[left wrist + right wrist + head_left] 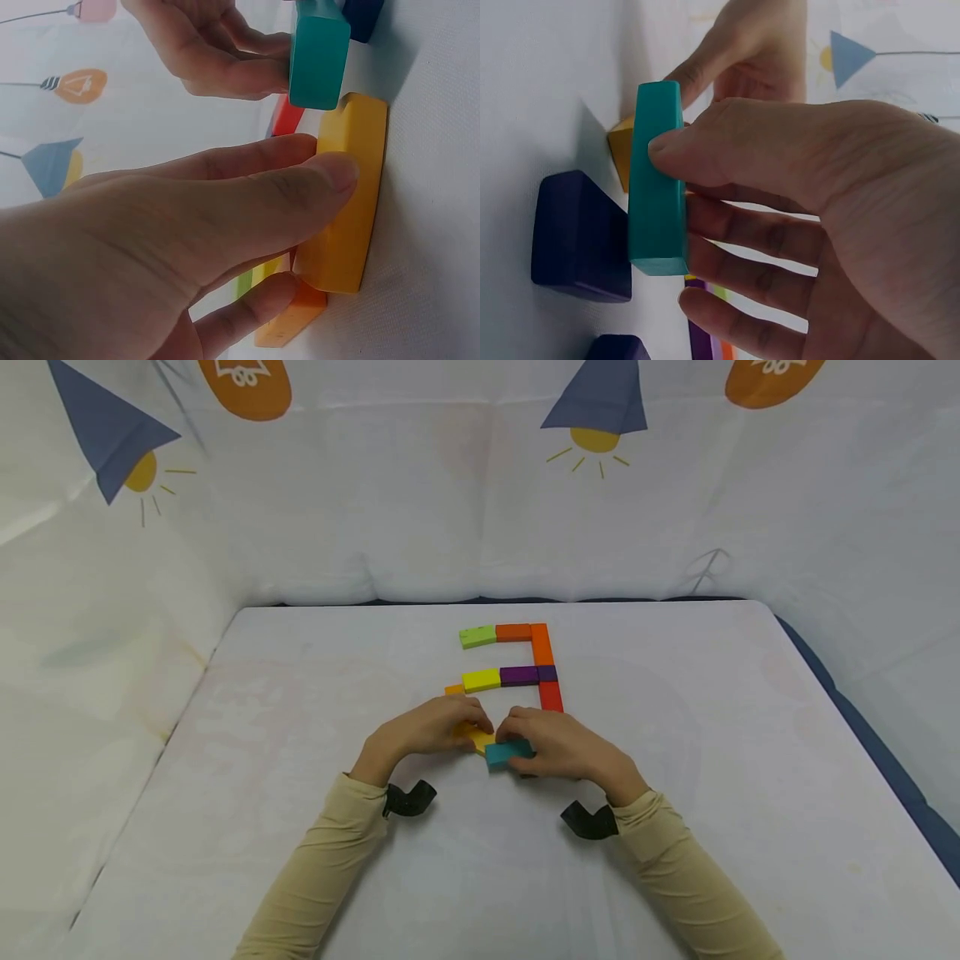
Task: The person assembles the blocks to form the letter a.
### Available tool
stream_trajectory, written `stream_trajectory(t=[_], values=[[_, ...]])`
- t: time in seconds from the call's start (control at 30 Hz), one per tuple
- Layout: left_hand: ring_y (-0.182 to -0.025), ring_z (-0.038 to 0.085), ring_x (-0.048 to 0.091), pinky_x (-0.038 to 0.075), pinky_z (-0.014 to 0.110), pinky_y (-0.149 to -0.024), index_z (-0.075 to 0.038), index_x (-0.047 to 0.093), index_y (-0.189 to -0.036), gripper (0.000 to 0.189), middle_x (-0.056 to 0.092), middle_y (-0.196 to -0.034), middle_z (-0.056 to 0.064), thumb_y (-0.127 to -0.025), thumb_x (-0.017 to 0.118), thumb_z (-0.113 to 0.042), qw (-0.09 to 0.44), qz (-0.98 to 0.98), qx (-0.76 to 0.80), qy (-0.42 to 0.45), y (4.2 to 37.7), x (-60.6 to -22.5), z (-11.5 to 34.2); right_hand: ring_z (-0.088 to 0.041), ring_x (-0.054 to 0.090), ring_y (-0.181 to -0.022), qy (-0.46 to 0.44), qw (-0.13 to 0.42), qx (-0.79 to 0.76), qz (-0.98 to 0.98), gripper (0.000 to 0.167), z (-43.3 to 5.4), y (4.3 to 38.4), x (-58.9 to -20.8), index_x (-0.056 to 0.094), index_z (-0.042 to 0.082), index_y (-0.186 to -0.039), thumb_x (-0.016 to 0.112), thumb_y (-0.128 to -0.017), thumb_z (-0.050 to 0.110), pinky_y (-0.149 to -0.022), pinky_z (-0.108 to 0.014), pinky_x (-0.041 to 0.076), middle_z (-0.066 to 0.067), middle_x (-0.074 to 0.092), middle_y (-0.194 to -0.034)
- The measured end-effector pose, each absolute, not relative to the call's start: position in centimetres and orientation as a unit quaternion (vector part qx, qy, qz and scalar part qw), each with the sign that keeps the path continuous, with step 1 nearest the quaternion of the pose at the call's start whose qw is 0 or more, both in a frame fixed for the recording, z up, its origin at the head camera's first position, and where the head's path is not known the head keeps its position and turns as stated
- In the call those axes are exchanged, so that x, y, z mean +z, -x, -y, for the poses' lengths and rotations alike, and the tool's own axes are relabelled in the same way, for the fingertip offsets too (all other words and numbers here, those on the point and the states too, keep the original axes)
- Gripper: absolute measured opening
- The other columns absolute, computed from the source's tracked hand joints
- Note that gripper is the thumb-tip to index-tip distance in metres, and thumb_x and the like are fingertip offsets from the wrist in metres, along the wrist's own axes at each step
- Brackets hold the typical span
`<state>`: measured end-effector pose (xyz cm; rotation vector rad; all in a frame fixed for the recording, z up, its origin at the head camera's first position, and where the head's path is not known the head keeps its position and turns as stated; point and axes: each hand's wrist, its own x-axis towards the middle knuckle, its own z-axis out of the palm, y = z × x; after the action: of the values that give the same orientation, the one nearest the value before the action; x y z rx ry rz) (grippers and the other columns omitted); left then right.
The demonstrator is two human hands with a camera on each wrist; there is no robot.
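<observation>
The teal block (656,202) looks smooth, with a soft satin sheen; the yellow block (351,217) has a similar finish (wood or plastic, I cannot tell). The tabletop (225,827) looks matt and finely textured. Beyond its far edge hangs creased, printed sheeting (420,502). The sleeves (318,860) are wrinkled matt cloth.

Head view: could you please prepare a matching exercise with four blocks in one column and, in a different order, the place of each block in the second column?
1. Lime block
2. Purple block
3. Teal block
4. Golden-yellow block

A. Held by the right hand
B. Held by the left hand
C. At the left end of the farthest row
D. Directly right of the lemon-yellow block

Pairs: 1-C; 2-D; 3-A; 4-B
</observation>
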<state>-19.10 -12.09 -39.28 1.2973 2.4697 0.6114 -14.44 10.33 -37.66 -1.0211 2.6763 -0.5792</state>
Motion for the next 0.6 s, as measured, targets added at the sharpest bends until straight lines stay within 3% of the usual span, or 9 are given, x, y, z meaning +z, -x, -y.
stream_trajectory(t=[0.6], values=[[-0.103,0.017,0.058,0.046,0.033,-0.097,-0.009,0.067,-0.11,0.026,0.065,-0.108,0.003,-0.085,0.07,-0.012,0.145,-0.857,0.21,-0.448,18.91,-39.2,12.21,-0.014,0.058,-0.089,0.314,0.092,-0.179,-0.928,0.028,-10.89,14.97,-38.23,0.063,0.011,-0.112,0.068,-0.087,0.022,-0.082,-0.029,0.051,0.0,0.06,-0.103]])
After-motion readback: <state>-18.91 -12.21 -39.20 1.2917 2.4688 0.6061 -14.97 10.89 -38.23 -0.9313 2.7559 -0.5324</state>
